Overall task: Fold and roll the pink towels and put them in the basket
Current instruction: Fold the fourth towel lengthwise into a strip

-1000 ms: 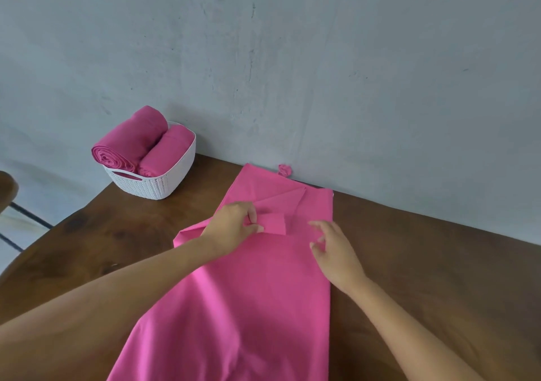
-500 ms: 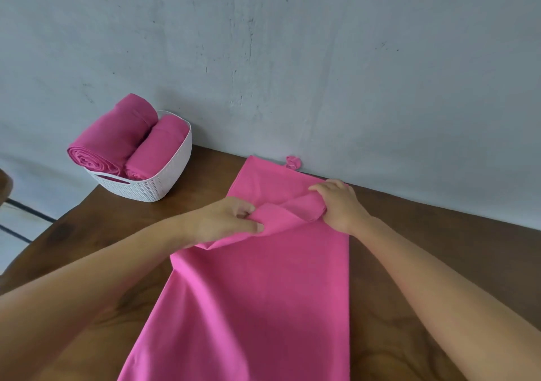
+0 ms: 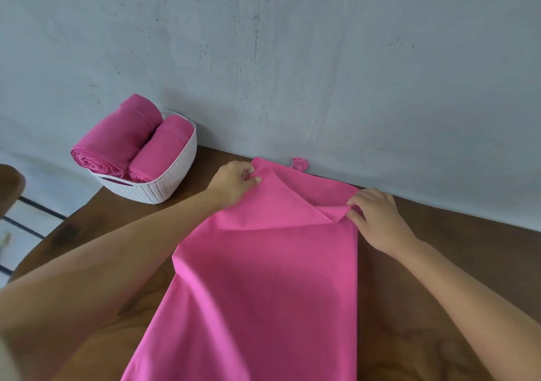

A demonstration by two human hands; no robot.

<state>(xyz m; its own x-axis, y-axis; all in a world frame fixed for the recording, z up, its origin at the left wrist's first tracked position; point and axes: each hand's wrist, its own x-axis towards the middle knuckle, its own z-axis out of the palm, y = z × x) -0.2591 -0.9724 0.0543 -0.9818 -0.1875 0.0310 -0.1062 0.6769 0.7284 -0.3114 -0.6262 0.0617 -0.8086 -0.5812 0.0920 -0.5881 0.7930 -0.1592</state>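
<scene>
Both hands spread apart since before: left hand, right hand grip pinching towel corners (far end).

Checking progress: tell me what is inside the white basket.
The white basket holds two rolled pink towels, lying side by side and sticking out above its rim. Anything beneath them is covered, so the basket's bottom cannot be seen.

A brown wooden table meets a grey wall.
</scene>
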